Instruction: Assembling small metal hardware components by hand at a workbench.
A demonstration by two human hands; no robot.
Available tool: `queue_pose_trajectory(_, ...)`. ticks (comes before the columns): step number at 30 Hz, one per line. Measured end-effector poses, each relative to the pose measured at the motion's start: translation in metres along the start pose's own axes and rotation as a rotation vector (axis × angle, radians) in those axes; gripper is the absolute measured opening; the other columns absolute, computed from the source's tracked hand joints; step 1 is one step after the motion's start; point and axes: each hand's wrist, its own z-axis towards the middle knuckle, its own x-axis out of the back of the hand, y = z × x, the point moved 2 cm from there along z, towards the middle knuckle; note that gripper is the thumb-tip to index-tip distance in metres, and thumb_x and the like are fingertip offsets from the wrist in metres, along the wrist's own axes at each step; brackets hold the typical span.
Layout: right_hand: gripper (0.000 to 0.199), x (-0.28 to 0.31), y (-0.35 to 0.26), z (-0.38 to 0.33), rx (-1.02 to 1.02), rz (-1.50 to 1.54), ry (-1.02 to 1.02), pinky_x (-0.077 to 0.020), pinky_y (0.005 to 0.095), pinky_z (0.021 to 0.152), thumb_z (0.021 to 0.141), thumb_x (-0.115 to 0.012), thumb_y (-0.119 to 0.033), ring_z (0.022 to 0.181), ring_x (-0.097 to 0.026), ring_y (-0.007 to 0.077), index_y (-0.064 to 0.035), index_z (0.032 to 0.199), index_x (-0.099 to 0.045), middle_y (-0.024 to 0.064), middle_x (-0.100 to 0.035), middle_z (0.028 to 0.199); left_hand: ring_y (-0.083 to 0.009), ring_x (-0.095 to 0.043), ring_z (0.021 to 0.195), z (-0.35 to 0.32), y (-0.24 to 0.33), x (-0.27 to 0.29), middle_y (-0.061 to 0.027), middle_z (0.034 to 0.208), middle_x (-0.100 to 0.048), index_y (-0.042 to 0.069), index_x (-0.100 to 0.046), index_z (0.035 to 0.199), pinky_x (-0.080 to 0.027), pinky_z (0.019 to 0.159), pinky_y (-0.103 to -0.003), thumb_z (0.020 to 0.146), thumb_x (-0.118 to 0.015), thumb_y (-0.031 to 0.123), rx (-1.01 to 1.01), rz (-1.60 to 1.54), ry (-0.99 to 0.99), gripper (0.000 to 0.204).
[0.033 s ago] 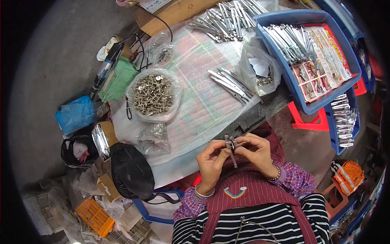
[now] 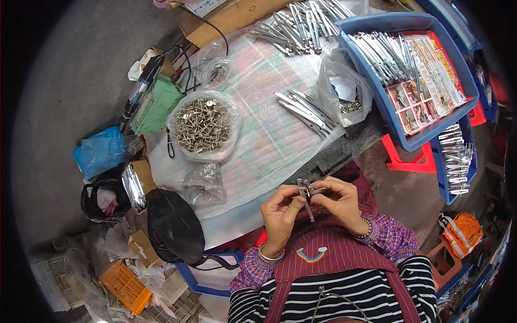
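My left hand (image 2: 280, 213) and my right hand (image 2: 341, 203) meet in front of my apron, beyond the table's near edge. Both pinch a small dark-grey metal fitting (image 2: 308, 204) between thumb and fingers. A narrow arm of it points down toward me, and short upright parts stand at its top. A thin, light-coloured pin or screw (image 2: 321, 189) shows at the fingers of my right hand; its other end is hidden. On the table, a plastic-lined bowl of metal screws (image 2: 202, 126) lies to the left. Several long silver metal strips (image 2: 307, 113) rest closer to my hands.
A blue tray (image 2: 412, 145) with metal strips and a sectioned box stands at the right, above a red stool (image 2: 412, 161). More strips (image 2: 301, 27) are heaped at the back. A black cap (image 2: 175, 226) and a green basket (image 2: 160, 105) sit along the left side.
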Motion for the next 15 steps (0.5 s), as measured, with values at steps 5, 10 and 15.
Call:
queue_pose_trajectory(5,0.021,0.001,0.003,0.002,0.005,-0.028,-0.015,-0.0406,0.0191,0.06,0.073,-0.07,0.0,0.07,-0.054,0.0067,0.0016,0.094,-0.066,0.0015,-0.059,0.08,-0.0136,-0.061,0.089,-0.001,0.003,-0.005,-0.0097,0.1,-0.062,-0.008,-0.058,0.105,-0.05,0.077,-0.024,0.083,-0.063,-0.002,0.114,-0.028,0.021,0.023)
queue_pose_trajectory(10,0.018,-0.005,0.002,0.001,-0.08,0.148,-0.039,-0.045,0.0222,0.064,0.073,-0.069,0.001,0.076,-0.056,0.0071,0.0029,0.091,-0.064,0.0019,-0.061,0.083,-0.0135,-0.061,0.086,-0.001,0.002,0.001,-0.0098,0.096,-0.063,-0.008,-0.058,0.106,-0.051,0.076,-0.024,0.081,-0.062,-0.006,0.075,0.004,0.016,0.025)
queue_pose_trajectory(15,0.028,0.009,0.012,0.002,0.086,-0.045,-0.197,-0.0508,0.0295,0.069,0.07,-0.064,0.007,0.08,-0.063,0.0136,0.0026,0.097,-0.059,0.0068,-0.064,0.086,-0.0113,-0.059,0.075,0.001,0.023,0.0,-0.0086,0.087,-0.063,-0.006,-0.061,0.097,-0.047,0.066,-0.022,0.076,-0.062,-0.002,0.213,-0.062,-0.046,0.021)
